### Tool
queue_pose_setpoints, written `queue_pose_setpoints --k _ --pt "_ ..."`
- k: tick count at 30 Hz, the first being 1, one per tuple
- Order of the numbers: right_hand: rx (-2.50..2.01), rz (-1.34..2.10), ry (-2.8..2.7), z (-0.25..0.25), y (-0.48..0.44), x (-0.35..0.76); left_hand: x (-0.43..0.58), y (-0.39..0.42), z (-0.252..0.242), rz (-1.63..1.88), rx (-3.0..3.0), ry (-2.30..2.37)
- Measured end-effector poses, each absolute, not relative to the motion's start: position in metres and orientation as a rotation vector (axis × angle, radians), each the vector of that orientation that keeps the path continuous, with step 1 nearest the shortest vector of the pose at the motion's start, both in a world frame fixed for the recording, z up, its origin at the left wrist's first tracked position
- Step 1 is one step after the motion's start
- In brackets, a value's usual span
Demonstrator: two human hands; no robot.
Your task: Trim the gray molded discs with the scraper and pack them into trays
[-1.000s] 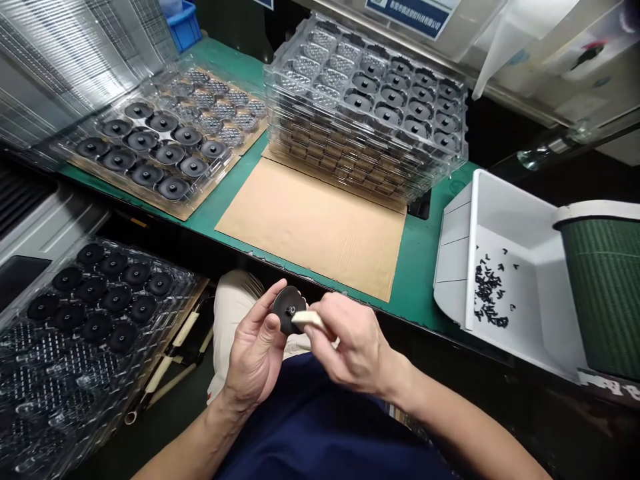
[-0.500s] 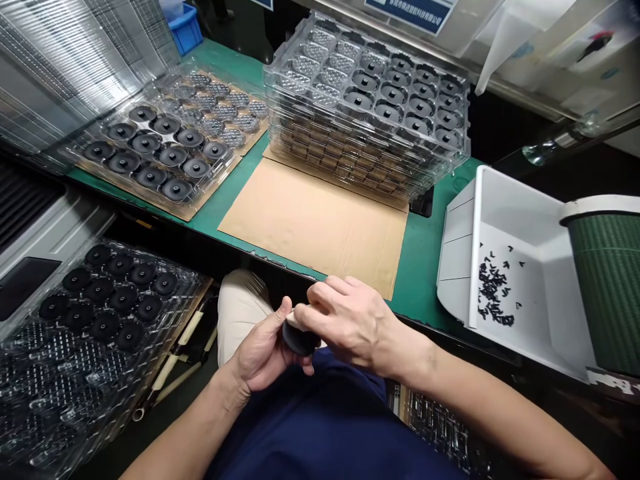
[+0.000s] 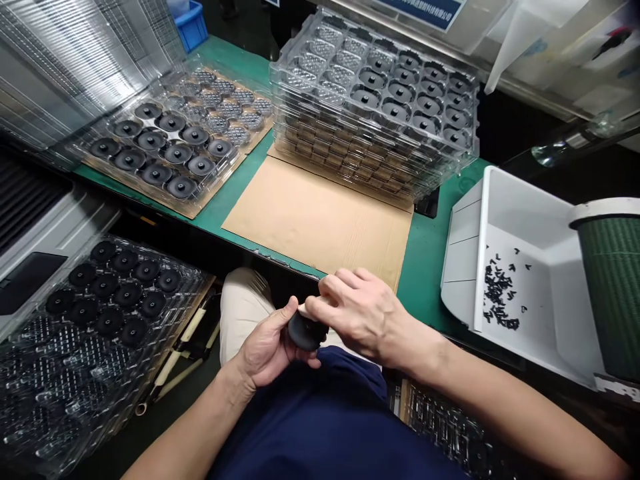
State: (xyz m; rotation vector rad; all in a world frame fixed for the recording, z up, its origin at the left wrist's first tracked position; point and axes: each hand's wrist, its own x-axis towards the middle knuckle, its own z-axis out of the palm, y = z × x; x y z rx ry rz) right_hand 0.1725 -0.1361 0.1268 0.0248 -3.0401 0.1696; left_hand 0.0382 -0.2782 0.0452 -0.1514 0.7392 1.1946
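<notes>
A round black plastic disc point(image 3: 303, 332) is held low over my lap, just off the table's front edge. My left hand point(image 3: 270, 350) grips it from the left, thumb up along its rim and fingers beneath. My right hand point(image 3: 357, 313) bends over the disc from the right, its fingers curled in a pinch at the upper edge. A pale covering shows at one right fingertip. Whatever lies within that pinch is hidden by the fingers. Beyond the hands, a sheet of brown cardboard point(image 3: 320, 220) lies on the green table point(image 3: 427, 267).
Stacked clear trays point(image 3: 375, 133) of black discs stand at the back. Another partly filled tray point(image 3: 220, 173) lies left on cardboard, and a lower one point(image 3: 185, 280) sits beside my leg. Right is a white bin point(image 3: 545, 313) with small black scraps, beside a green cylinder point(image 3: 613, 287).
The disc has tilted so that more of its dark face shows. My right hand has shifted slightly right and up over it. The whole view has moved a little.
</notes>
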Motion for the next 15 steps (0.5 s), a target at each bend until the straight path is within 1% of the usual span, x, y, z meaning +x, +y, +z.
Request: queue_pose_setpoints --k 4,9,12,15 --pt "0.020 0.162 -2.942 0.127 -0.139 0.171 0.038 -0.280 0.048 1.272 -0.141 0.705" --pt "-0.284 0.283 -2.856 0.122 -0.146 0.179 0.031 -0.279 0.060 1.519 -0.097 0.849" --pt "-0.317 0.257 -2.866 0.121 -0.148 0.180 0.029 -0.278 0.059 1.470 -0.061 0.857" --pt "-0.221 0.183 -2.907 0.126 -0.146 0.176 0.032 -0.278 0.052 1.360 -0.041 0.783"
